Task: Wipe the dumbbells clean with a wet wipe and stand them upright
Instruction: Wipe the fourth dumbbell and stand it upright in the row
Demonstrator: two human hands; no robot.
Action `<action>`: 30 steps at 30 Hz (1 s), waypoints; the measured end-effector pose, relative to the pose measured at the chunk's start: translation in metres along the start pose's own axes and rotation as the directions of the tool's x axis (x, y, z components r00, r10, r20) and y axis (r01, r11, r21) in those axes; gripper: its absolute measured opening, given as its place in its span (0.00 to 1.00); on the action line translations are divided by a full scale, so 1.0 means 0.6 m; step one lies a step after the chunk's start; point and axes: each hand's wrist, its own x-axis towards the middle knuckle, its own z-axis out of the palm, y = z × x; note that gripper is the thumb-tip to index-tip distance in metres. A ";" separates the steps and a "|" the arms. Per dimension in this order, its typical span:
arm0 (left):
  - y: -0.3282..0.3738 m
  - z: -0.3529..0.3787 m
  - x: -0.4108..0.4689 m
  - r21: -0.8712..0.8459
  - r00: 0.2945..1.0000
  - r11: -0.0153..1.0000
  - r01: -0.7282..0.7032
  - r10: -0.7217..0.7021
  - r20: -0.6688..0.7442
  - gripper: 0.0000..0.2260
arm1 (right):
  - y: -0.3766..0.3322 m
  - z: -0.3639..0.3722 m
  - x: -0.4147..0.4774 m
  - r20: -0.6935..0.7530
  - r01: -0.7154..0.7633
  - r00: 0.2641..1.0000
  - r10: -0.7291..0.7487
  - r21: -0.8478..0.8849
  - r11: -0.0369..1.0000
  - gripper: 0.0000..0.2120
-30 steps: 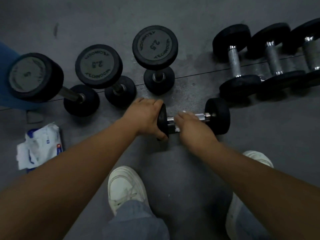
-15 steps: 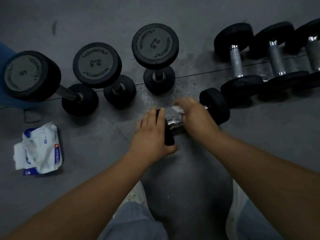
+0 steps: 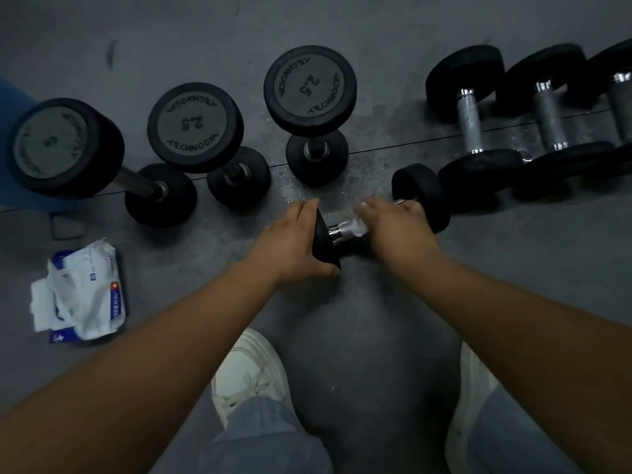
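Head view: both forearms reach forward and down. The left hand [image 3: 294, 244] curls round one black end of the dumbbell [image 3: 424, 196], thumb on its near edge. The right hand [image 3: 396, 230] closes over the chrome handle, holding a white wet wipe [image 3: 355, 228] against it. This dumbbell lies on its side on the grey floor [image 3: 376, 336]. Three upright dumbbells [image 3: 309, 85] stand beyond it to the left, more lying dumbbells [image 3: 473, 124] are at right, and a wipe pack [image 3: 82, 292] sits far left.

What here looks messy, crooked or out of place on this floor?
Only the wipe pack at the left: it lies crumpled open on the floor, white wipes bulging out. The dumbbell on its side in the middle is being wiped with a wet wipe. Nothing looks damaged.
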 end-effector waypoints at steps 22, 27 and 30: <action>0.027 0.022 -0.045 0.294 0.993 0.952 -0.080 0.102 -0.059 0.51 | -0.039 0.004 -0.016 0.017 -0.166 0.986 0.165 0.178 0.970 0.07; 0.048 -0.014 -0.019 0.333 0.998 0.943 -0.004 -0.019 0.066 0.50 | -0.049 -0.022 -0.020 0.030 0.031 0.999 -0.038 0.196 0.980 0.09; 0.063 -0.007 -0.024 0.265 0.989 0.959 0.104 -0.128 0.073 0.56 | -0.007 -0.025 0.000 -0.020 -0.146 0.988 0.156 0.245 0.958 0.07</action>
